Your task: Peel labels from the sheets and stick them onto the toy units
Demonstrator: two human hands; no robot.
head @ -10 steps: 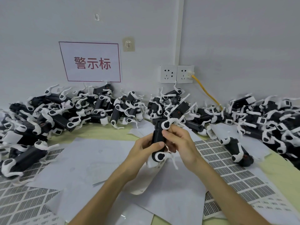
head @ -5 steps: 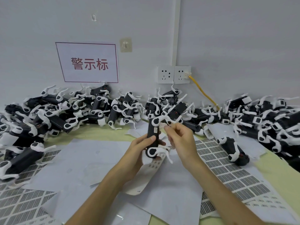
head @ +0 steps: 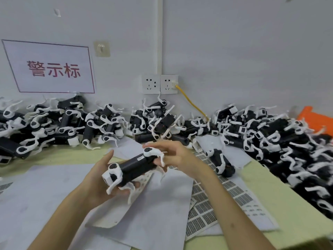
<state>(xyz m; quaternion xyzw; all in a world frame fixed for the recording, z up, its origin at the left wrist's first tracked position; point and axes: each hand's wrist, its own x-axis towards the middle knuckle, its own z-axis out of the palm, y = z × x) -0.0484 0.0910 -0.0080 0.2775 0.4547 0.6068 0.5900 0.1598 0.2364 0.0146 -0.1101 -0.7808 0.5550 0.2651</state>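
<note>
A black-and-white toy unit (head: 137, 166) is held tilted above the papers (head: 54, 186): its lower end is gripped by the curled fingers of the left hand (head: 98, 179), its upper end by the right hand (head: 177, 156). A small white label (head: 139, 159) is seen on its body, so sticking seems done. Next, it should be laid aside and a new one peeled from the label sheets (head: 207, 212).

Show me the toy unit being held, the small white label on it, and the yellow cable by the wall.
held toy unit (head: 137, 166), head view, middle of its black body.
white label (head: 140, 159), head view, centre of the label.
yellow cable (head: 192, 103), head view, midway along its slanting run.
</note>
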